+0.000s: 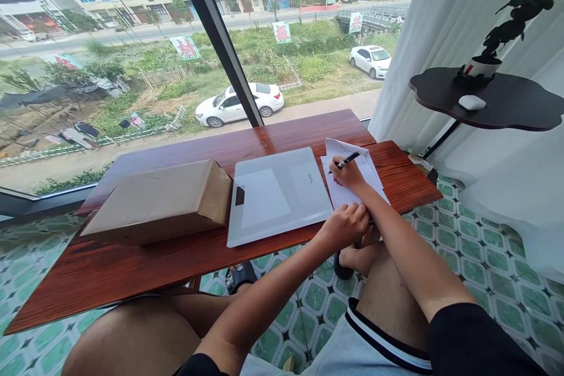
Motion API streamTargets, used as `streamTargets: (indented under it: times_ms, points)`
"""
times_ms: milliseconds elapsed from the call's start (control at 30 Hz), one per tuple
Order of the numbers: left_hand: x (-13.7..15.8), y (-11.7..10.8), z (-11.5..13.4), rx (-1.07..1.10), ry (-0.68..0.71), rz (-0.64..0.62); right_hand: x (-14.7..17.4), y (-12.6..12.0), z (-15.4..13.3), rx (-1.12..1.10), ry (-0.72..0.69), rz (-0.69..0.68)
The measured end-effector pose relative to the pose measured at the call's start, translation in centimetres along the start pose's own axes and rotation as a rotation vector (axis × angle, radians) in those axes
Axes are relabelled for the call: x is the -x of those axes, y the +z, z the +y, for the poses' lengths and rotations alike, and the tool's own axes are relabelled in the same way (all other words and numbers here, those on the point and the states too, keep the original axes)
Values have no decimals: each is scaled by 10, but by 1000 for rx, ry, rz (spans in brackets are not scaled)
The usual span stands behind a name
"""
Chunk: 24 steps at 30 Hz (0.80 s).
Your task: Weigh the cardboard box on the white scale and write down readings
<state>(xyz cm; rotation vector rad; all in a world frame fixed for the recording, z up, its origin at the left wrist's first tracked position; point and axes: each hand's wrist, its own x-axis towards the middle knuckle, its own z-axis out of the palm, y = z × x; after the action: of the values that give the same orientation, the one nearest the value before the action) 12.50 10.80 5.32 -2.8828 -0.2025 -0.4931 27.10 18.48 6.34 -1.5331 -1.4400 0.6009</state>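
In my right hand [345, 175] is a black pen [348, 160], gripped between the fingers with its lower end toward the paper. The sheets of paper [369, 171] lie on the wooden table's right part, with handwriting on the top one. My left hand [346, 225] is curled at the near edge of the sheets, by the table's front edge. Its fingertips are hidden, so I cannot tell whether they grip anything. A flat silver-grey panel [299, 182], with a small dark rectangle and lettering, lies directly left of the paper.
A brown cardboard box [154, 191] stands on the left of the reddish wooden table [176, 259]. At the right, a dark scalloped side table [515, 97] bears a potted plant [482, 64] and a white rounded object [472, 103]. Behind is a large window with a dark frame [224, 41].
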Motion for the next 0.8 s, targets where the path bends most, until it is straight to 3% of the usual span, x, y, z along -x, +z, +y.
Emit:
streamTargets:
  times_ms: [500,700,800]
  points:
    - [-2,-5,1,-2,-3,-29,1,1,0,97,-55,52]
    - [-2,-7,2,-11,-7,-49,-1,-15,-6,215,-64,317]
    - [-2,-7,2,-17,-10,-57,-4,-25,-6,288,-93,357]
